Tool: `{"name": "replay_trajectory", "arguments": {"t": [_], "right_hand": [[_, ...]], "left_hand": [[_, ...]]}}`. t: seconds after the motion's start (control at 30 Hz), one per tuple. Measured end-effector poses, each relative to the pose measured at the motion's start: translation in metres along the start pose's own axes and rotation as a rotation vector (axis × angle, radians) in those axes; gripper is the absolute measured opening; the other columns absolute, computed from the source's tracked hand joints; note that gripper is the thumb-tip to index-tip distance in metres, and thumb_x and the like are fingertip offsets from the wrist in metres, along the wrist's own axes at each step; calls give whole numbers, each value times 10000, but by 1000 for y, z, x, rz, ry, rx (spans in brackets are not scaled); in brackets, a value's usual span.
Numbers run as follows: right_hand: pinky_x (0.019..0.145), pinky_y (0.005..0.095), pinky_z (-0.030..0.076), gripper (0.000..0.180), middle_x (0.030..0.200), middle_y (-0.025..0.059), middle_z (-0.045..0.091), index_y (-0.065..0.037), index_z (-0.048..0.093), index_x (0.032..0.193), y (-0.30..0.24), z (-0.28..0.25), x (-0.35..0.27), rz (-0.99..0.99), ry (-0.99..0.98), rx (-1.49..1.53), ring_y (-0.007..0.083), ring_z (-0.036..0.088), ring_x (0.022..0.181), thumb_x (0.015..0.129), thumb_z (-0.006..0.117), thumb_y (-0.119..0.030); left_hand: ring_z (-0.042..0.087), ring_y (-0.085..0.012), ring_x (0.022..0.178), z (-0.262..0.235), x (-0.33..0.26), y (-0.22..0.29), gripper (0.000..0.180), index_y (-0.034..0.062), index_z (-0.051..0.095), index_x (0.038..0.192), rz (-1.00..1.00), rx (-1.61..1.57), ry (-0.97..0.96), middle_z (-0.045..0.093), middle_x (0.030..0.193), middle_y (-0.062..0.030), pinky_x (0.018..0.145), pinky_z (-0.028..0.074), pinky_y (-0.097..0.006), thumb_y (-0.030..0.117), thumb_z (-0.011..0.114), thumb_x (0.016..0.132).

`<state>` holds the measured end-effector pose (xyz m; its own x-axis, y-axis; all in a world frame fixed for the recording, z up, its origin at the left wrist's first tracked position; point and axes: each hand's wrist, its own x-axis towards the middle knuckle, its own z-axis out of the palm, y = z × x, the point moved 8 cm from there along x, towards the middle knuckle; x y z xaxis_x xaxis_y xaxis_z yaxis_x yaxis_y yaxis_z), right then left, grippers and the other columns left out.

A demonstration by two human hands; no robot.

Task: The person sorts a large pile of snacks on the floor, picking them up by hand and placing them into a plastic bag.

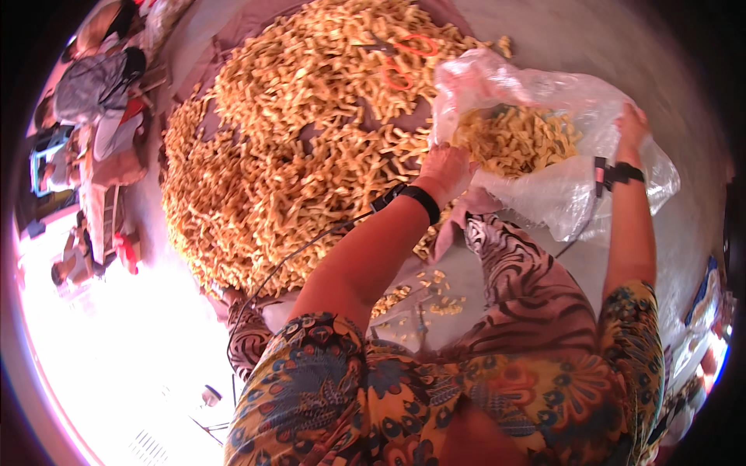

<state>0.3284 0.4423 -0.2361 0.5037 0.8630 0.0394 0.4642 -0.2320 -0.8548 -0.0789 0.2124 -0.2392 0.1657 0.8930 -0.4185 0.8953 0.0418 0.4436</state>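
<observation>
The floral-patterned shirt point(536, 388) lay nearest the camera. Beyond it, the clear plastic bag point(590, 97) sat on the floor point(622, 46), right of the heap of pale dried pieces point(264, 179), with some pieces point(528, 140) inside. The left hand point(447, 171) had its fingers folded, apparently closed on the bag's near-left rim; the right hand point(633, 128) had its fingers bent over film at the far right, tips partly hidden. Judged handling: film light, limp, slippery, easily torn; contents likely light, perhaps brittle. Best hold: gathered film at opposite sides of the mouth. Around: orange-handled scissors point(404, 58) lay on the heap near the bag; loose crumbs point(447, 307) lay between the patterned trouser legs point(528, 283). Possible hindrances: a thin cable point(303, 248) trailing from the left wrist, and the right leg close to the bag.
</observation>
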Motion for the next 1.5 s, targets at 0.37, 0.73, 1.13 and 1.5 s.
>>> {"name": "replay_trajectory", "arguments": {"t": [0.37,0.73,1.13,1.5], "right_hand": [[676,236,498,351,1054,33,548,-99,493,1175,-231,152,-275,-183,-1113,226,114,581,807,863,598,-221],[970,560,372,971,1470,167,129,-210,56,1443,-139,354,-459,140,-1517,-687,374,235,1318,734,477,-723],[1061,409,269,1403,1443,220,200,-48,100,1430,-140,414,-627,10,-1788,-426,354,227,1331,404,538,-898],[891,328,443,913,1167,124,572,-86,532,1207,-141,415,-644,-54,-1713,-267,247,551,1060,457,822,-518]], "left_hand": [[476,-265,1088,-82,-192,-167,525,45,491,1206,-352,-449,657,468,1194,-159,945,421,-367,134,720,743],[32,-321,1377,-27,-317,-423,1020,210,-39,1444,-941,-1485,575,-35,1508,-35,919,152,-730,593,606,752],[574,-112,623,-1,-263,-422,996,69,135,1412,-852,-1634,380,584,1025,-84,514,432,-259,432,744,712],[598,-206,777,7,-244,-398,600,9,482,1112,-863,-1584,249,598,967,-88,554,499,-318,321,775,690]]}}
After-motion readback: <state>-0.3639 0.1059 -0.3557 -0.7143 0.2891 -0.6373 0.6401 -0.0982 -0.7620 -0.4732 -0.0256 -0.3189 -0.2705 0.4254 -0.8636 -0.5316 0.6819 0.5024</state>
